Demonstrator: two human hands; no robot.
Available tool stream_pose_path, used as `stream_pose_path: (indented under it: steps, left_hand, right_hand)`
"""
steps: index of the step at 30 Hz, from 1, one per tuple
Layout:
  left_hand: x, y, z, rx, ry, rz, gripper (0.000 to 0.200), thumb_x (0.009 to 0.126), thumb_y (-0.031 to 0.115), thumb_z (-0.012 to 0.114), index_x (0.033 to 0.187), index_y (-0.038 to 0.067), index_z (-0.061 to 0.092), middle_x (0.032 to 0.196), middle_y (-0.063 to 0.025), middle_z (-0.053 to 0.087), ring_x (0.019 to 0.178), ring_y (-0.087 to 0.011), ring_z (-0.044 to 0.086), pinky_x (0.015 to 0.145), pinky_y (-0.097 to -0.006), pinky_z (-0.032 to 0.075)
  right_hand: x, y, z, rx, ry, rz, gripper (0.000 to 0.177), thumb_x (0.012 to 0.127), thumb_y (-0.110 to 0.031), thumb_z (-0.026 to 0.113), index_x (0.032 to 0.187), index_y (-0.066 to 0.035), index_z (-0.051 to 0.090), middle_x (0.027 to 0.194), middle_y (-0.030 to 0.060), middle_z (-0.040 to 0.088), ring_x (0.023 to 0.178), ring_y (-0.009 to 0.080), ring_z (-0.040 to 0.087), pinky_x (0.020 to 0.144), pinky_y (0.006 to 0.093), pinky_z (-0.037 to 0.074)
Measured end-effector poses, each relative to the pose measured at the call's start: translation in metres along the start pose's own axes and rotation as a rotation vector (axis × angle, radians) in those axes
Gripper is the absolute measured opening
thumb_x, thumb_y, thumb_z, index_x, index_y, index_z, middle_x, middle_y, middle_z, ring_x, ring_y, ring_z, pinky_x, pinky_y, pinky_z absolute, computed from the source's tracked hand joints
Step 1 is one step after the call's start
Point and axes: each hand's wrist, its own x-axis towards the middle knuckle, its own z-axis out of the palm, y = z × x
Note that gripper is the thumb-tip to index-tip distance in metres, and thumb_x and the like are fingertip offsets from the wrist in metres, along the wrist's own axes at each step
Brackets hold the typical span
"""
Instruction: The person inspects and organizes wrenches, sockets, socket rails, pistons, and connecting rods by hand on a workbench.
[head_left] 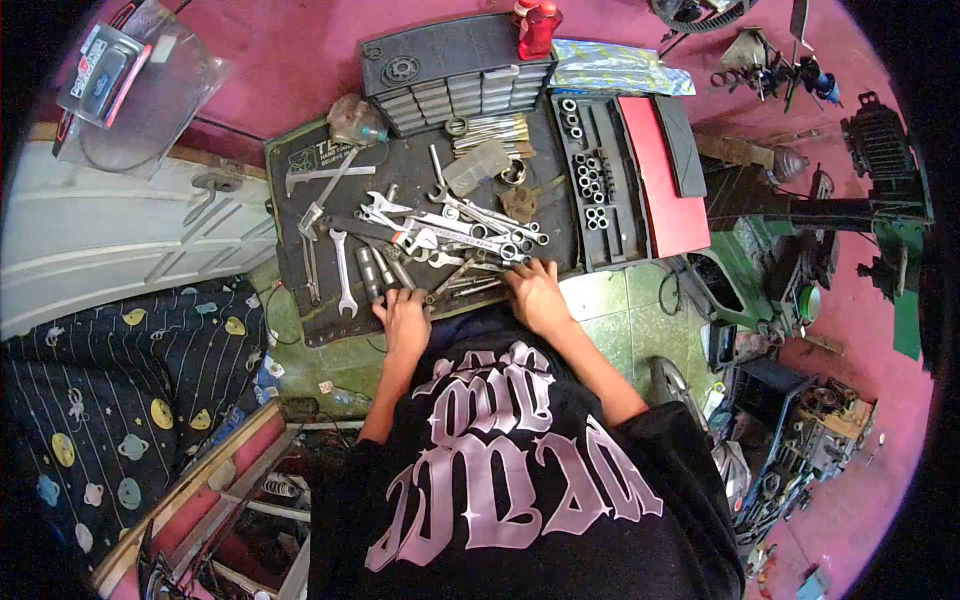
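Observation:
My left hand (405, 320) lies at the front edge of the dark tool mat (330, 325), its fingers spread beside the near ends of several metal cylindrical tools (369, 274). To its left is a double open-ended wrench (343, 270). My right hand (538, 298) rests at the same edge, fingers apart and touching the near side of a pile of wrenches (475, 238). Nothing shows gripped in either hand. Between the hands lie several thin metal tools (470, 285). An adjustable wrench (425, 239) sits in the pile, and a caliper (313, 215) lies at the left.
Behind the tools stands a black drawer cabinet (445, 50) with a red bottle (538, 30) on top. An open socket case (610, 240) with a red panel (665, 200) is at the right. A white door (130, 240) stands left, and metal machinery (735, 270) stands right.

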Motion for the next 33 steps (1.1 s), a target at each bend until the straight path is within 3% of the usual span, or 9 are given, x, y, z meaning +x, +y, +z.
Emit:
stream_pose_path:
  steps: [2,14,22,27,31,33]
  left_hand:
    - [-0.001,-0.003,0.003,0.007,0.016,0.008,0.027,0.083,0.015,0.079,0.108,0.006,0.074,0.110,-0.0130,0.070,0.118,-0.0326,0.056,0.108,-0.0572,0.032]
    - [0.005,-0.005,0.017,0.036,0.024,0.052,0.027,0.081,0.023,0.084,0.101,0.008,0.075,0.110,-0.0103,0.070,0.115,-0.0300,0.057,0.106,-0.0539,0.032]
    - [0.017,-0.006,0.026,0.055,0.053,0.058,0.029,0.081,0.024,0.083,0.104,0.010,0.074,0.112,-0.0109,0.068,0.117,-0.0304,0.055,0.106,-0.0550,0.032]
    - [0.022,-0.006,0.023,0.038,0.020,0.115,0.026,0.082,0.023,0.082,0.105,0.013,0.075,0.113,-0.0086,0.069,0.118,-0.0292,0.055,0.106,-0.0554,0.031]
    - [0.026,-0.004,0.017,-0.052,0.181,0.118,0.020,0.083,0.019,0.080,0.102,0.013,0.076,0.105,-0.0045,0.072,0.116,-0.0267,0.057,0.104,-0.0553,0.031]
    - [0.025,-0.001,0.010,-0.071,0.202,0.115,0.018,0.084,0.019,0.079,0.101,0.013,0.076,0.102,-0.0034,0.073,0.114,-0.0257,0.058,0.103,-0.0547,0.032]
  right_hand:
    - [0.007,-0.005,-0.003,-0.007,-0.020,-0.005,0.028,0.084,-0.010,0.064,0.111,-0.009,0.072,0.108,0.0107,0.070,0.115,0.0312,0.059,0.103,0.0510,0.040]
    - [0.040,-0.006,0.015,-0.077,0.164,-0.069,0.034,0.089,-0.010,0.060,0.122,-0.009,0.070,0.116,0.0132,0.066,0.115,0.0348,0.058,0.101,0.0516,0.041]
    - [0.057,0.001,0.023,-0.109,0.116,-0.125,0.032,0.091,-0.012,0.058,0.121,-0.007,0.069,0.118,0.0126,0.067,0.115,0.0340,0.058,0.103,0.0512,0.040]
    - [0.064,0.007,0.015,-0.085,0.047,-0.120,0.028,0.087,-0.011,0.062,0.113,-0.008,0.070,0.114,0.0120,0.069,0.114,0.0333,0.058,0.100,0.0504,0.042]
    - [0.073,0.022,0.003,0.016,0.030,-0.044,0.031,0.081,-0.009,0.067,0.113,-0.008,0.070,0.114,0.0128,0.069,0.113,0.0347,0.058,0.097,0.0503,0.043]
    - [0.083,0.032,-0.001,0.030,0.179,0.089,0.031,0.077,-0.008,0.070,0.108,-0.007,0.069,0.109,0.0147,0.068,0.111,0.0381,0.058,0.094,0.0514,0.042]
